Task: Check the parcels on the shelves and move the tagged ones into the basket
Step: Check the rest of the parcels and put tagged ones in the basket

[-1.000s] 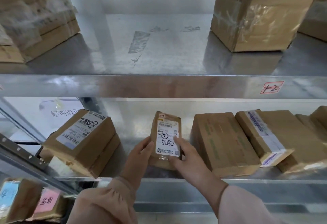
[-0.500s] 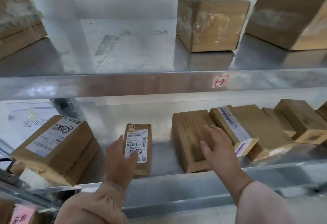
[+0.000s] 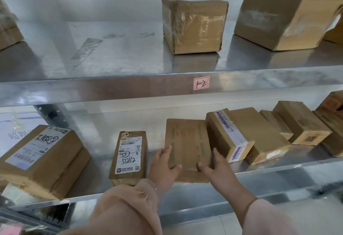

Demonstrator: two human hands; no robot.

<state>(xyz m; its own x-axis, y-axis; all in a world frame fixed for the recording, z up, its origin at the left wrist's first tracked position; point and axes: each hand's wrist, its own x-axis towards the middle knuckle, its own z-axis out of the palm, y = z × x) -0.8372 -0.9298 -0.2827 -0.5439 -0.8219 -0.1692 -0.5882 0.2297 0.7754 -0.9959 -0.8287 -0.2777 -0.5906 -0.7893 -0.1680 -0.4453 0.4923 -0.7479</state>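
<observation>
A flat brown parcel with no label on its top lies on the lower metal shelf. My left hand grips its near left edge and my right hand grips its near right edge. Left of it lies a small parcel with a white label marked 5082 and a small tag at its top. Further left, a larger labelled parcel rests tilted on another box. No basket is in view.
Several more brown parcels sit to the right on the lower shelf. On the upper shelf, marked with a red "1-2" sticker, stand two taped boxes. A shelf post rises at the left.
Both hands set down the small 5082 parcel and shifted right. They now hold the unlabelled flat parcel. The view also panned right.
</observation>
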